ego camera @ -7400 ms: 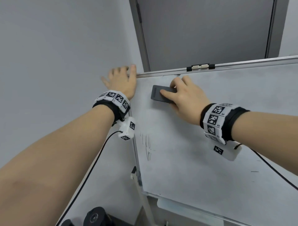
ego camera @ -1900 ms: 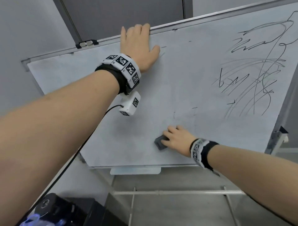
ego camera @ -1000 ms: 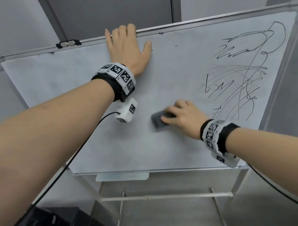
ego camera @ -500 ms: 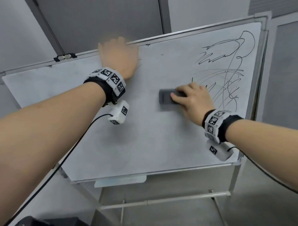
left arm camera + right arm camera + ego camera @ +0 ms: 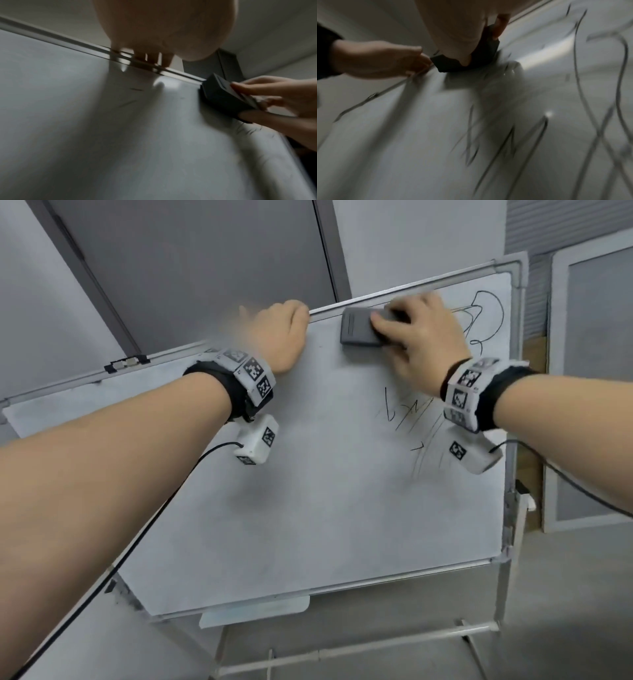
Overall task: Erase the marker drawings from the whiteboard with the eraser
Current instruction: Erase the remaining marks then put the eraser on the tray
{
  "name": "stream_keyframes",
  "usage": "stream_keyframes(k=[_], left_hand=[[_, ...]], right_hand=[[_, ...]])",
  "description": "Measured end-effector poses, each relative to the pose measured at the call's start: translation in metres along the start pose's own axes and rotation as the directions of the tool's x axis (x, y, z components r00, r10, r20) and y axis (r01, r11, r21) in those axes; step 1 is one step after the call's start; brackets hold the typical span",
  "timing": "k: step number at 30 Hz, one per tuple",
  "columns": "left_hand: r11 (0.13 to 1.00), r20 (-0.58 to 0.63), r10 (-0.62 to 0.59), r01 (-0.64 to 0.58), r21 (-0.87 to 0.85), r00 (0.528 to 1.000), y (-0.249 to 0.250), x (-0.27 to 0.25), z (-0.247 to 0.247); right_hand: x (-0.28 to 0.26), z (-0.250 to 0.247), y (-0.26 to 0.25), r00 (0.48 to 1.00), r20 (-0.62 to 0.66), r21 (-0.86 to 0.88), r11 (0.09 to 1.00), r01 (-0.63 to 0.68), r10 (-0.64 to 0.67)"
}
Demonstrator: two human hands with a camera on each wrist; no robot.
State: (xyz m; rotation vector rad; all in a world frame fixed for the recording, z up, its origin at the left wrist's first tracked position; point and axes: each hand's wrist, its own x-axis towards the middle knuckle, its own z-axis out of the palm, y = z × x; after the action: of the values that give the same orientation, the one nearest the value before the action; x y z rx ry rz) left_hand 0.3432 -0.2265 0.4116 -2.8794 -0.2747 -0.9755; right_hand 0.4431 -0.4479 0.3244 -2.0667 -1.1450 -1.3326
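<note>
The whiteboard (image 5: 308, 508) tilts on its stand. Black marker drawings (image 5: 404, 412) remain on its right part, with more loops (image 5: 489, 313) at the top right corner. My right hand (image 5: 418, 337) grips the dark grey eraser (image 5: 358, 332) and presses it flat on the board just under the top rail. In the left wrist view the eraser (image 5: 221, 97) touches the rail's lower side. My left hand (image 5: 277, 333), blurred, sits to the eraser's left with its fingers (image 5: 154, 59) hooked over the top rail. The right wrist view shows the eraser (image 5: 481, 56) and blurred lines (image 5: 590, 94).
A pen tray (image 5: 253, 611) hangs under the board's lower edge, above the stand's crossbar (image 5: 342, 652). A black clip (image 5: 126, 363) sits on the top rail at the left. A dark door panel (image 5: 191, 261) is behind, and a framed panel (image 5: 596, 371) stands at the right.
My right hand has carried the eraser up from the board's middle to the top rail. My left hand went from lying flat on the board to hooking over the rail.
</note>
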Motion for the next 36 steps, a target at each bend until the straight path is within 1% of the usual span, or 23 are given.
stream_keyframes(k=[2, 3, 5, 7, 9, 10, 11, 12, 13, 15, 16, 17, 19, 21, 23, 25, 27, 28, 30, 31, 32, 34, 36], left_hand=[[0.997, 0.047, 0.056, -0.053, -0.05, 0.997, 0.02, 0.012, 0.005], [0.997, 0.039, 0.063, -0.061, -0.048, 0.997, 0.027, 0.015, 0.01], [0.999, -0.045, 0.043, -0.044, -0.024, 0.998, 0.032, 0.017, 0.02], [1.0, -0.116, 0.006, -0.009, -0.028, 0.993, 0.029, 0.016, 0.026], [1.0, -0.134, -0.008, 0.004, -0.026, 0.991, 0.028, 0.015, 0.028], [1.0, -0.133, -0.008, 0.005, -0.021, 0.991, 0.029, 0.016, 0.027], [1.0, -0.132, -0.01, 0.007, -0.016, 0.991, 0.031, 0.017, 0.025], [1.0, -0.129, -0.017, 0.015, -0.015, 0.992, 0.034, 0.018, 0.025], [0.999, -0.123, -0.028, 0.025, -0.022, 0.992, 0.037, 0.02, 0.026], [0.999, -0.108, -0.032, 0.029, -0.025, 0.994, 0.041, 0.023, 0.026], [0.999, -0.094, -0.027, 0.024, -0.027, 0.995, 0.044, 0.025, 0.025], [0.999, -0.072, -0.018, 0.016, -0.029, 0.997, 0.047, 0.027, 0.024], [1.0, -0.021, 0.004, -0.005, -0.018, 1.0, 0.054, 0.032, 0.026], [1.0, -0.003, 0.022, -0.022, 0.022, 1.0, 0.059, 0.035, 0.029], [1.0, -0.016, 0.011, -0.011, 0.025, 1.0, 0.058, 0.035, 0.031], [1.0, -0.033, -0.004, 0.004, 0.015, 0.999, 0.056, 0.032, 0.031], [1.0, -0.044, -0.009, 0.009, 0.013, 0.999, 0.057, 0.03, 0.031], [1.0, -0.046, -0.012, 0.013, 0.015, 0.999, 0.058, 0.03, 0.032], [1.0, -0.047, -0.021, 0.022, 0.02, 0.999, 0.059, 0.033, 0.033], [1.0, -0.046, -0.02, 0.021, 0.022, 0.999, 0.058, 0.034, 0.034], [1.0, -0.05, -0.017, 0.018, 0.023, 0.999, 0.058, 0.034, 0.035], [1.0, -0.062, -0.006, 0.007, 0.021, 0.998, 0.057, 0.034, 0.036], [1.0, -0.058, 0.009, -0.008, 0.016, 0.998, 0.06, 0.033, 0.036]], right_hand=[[0.009, -0.004, 0.016, 0.999, -0.046, 0.011, 1.0, 0.006, -0.005], [0.003, 0.001, 0.017, 0.998, -0.05, 0.028, 0.999, 0.039, -0.038], [-0.036, 0.02, 0.01, 0.988, 0.012, 0.09, 0.984, 0.154, -0.156], [-0.098, 0.043, -0.002, 0.936, 0.146, 0.139, 0.944, 0.3, -0.32], [-0.151, 0.057, -0.007, 0.855, 0.287, 0.147, 0.902, 0.407, -0.432], [-0.161, 0.059, -0.004, 0.817, 0.348, 0.139, 0.887, 0.441, -0.46], [-0.157, 0.058, 0.0, 0.794, 0.375, 0.133, 0.876, 0.464, -0.478], [-0.142, 0.053, 0.006, 0.796, 0.377, 0.12, 0.877, 0.465, -0.474], [-0.121, 0.045, 0.013, 0.831, 0.348, 0.105, 0.899, 0.425, -0.434], [-0.066, 0.024, 0.029, 0.952, 0.157, 0.093, 0.963, 0.252, -0.264], [-0.041, 0.013, 0.039, 0.983, 0.07, 0.088, 0.983, 0.164, -0.17], [-0.021, 0.004, 0.047, 0.994, 0.01, 0.089, 0.991, 0.104, -0.105], [-0.009, 0.0, 0.057, 0.996, -0.028, 0.098, 0.991, 0.088, -0.085], [-0.033, 0.011, 0.054, 0.986, 0.019, 0.121, 0.98, 0.161, -0.164], [-0.089, 0.031, 0.045, 0.962, 0.119, 0.188, 0.957, 0.222, -0.247], [-0.156, 0.05, 0.038, 0.919, 0.244, 0.24, 0.937, 0.254, -0.311], [-0.203, 0.059, 0.032, 0.866, 0.337, 0.211, 0.926, 0.313, -0.37], [-0.212, 0.06, 0.033, 0.84, 0.374, 0.189, 0.919, 0.346, -0.393], [-0.191, 0.054, 0.04, 0.826, 0.392, 0.155, 0.914, 0.376, -0.406], [-0.168, 0.047, 0.045, 0.847, 0.371, 0.131, 0.924, 0.359, -0.381], [-0.139, 0.039, 0.052, 0.891, 0.314, 0.11, 0.944, 0.31, -0.329], [-0.078, 0.017, 0.072, 0.978, 0.107, 0.069, 0.982, 0.174, -0.181], [-0.036, -0.004, 0.092, 0.998, -0.049, 0.065, 0.998, 0.028, -0.025]])
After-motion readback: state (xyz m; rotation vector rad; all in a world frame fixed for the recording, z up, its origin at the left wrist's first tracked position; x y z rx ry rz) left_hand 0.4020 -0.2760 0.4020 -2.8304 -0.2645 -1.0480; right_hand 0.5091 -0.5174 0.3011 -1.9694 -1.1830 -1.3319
